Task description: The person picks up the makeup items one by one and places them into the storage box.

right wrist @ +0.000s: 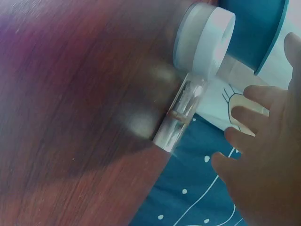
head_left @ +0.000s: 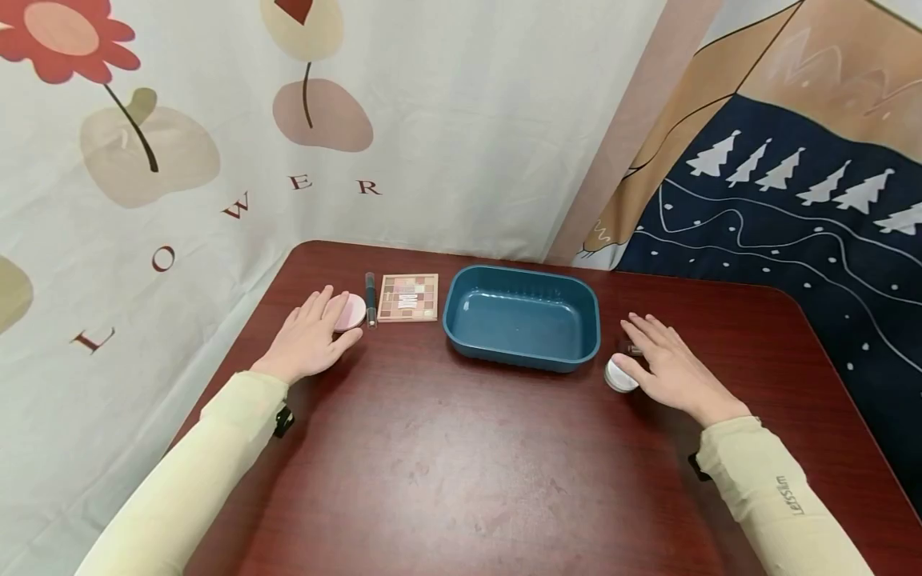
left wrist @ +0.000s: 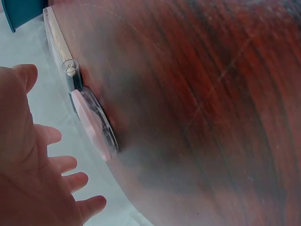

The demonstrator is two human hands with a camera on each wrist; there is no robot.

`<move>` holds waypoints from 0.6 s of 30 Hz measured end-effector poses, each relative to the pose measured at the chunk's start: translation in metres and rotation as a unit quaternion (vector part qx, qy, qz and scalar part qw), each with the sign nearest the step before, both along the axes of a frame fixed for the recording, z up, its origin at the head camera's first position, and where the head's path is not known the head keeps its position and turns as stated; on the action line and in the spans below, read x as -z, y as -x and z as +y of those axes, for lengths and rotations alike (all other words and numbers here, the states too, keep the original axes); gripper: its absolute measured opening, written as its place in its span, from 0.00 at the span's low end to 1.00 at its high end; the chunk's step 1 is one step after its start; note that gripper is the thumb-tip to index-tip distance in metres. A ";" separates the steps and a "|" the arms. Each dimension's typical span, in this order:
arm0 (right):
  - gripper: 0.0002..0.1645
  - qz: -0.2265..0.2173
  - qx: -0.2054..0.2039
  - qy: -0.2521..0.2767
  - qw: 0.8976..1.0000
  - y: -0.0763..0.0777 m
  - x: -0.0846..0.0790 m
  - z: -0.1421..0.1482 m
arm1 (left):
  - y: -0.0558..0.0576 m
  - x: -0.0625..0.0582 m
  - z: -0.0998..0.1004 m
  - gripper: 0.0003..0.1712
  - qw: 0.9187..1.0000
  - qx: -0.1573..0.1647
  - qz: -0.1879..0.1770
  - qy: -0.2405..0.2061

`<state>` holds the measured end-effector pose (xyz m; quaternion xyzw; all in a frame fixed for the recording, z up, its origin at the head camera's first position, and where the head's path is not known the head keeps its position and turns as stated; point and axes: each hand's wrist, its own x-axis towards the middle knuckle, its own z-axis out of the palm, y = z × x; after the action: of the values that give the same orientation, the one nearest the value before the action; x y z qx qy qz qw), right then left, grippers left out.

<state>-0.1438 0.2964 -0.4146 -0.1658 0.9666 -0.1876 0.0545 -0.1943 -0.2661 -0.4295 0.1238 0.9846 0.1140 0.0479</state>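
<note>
My left hand (head_left: 308,334) hovers with fingers extended over the near left side of a round pink compact (head_left: 350,313), partly covering it in the head view. The left wrist view shows a gap between the hand (left wrist: 37,165) and the compact (left wrist: 91,125). Beside the compact lie a dark slim stick (head_left: 370,300) with a clear end and a square eyeshadow palette (head_left: 389,298). My right hand (head_left: 673,368) is spread above a white-lidded round jar (head_left: 619,376) and a small clear tube (right wrist: 178,115), holding neither. The tube is mostly hidden by that hand in the head view.
A dark blue plastic basin (head_left: 519,358) stands at the back middle of the reddish-brown table (head_left: 461,464), between the two groups of things. Patterned curtains (head_left: 461,144) hang just behind the table's far edge and along its sides.
</note>
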 end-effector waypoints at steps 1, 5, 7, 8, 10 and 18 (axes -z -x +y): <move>0.45 0.000 -0.003 0.002 1.000 0.000 0.000 -0.001 | 0.000 0.000 0.000 0.46 1.000 0.000 0.001 -0.002; 0.45 -0.011 0.002 0.006 1.000 0.000 -0.001 -0.006 | 0.002 0.002 0.001 0.45 1.000 -0.003 0.006 -0.008; 0.46 -0.018 0.008 0.008 1.000 0.000 -0.001 -0.009 | 0.004 0.002 0.003 0.45 1.000 -0.003 0.007 -0.007; 0.46 -0.020 0.011 0.011 1.000 0.000 -0.001 -0.010 | 0.004 0.002 0.003 0.44 1.000 -0.003 0.005 -0.006; 0.45 -0.022 0.012 0.016 1.000 0.000 -0.001 -0.012 | 0.005 0.001 0.005 0.44 1.000 -0.003 -0.001 -0.002; 0.42 -0.003 0.014 0.029 0.999 0.003 0.001 -0.021 | 0.009 0.003 0.007 0.44 1.000 -0.007 -0.014 0.001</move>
<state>-0.1472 0.2756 -0.4156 -0.1535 0.9629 -0.2163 0.0501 -0.2038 -0.2596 -0.4325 0.1148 0.9848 0.1154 0.0606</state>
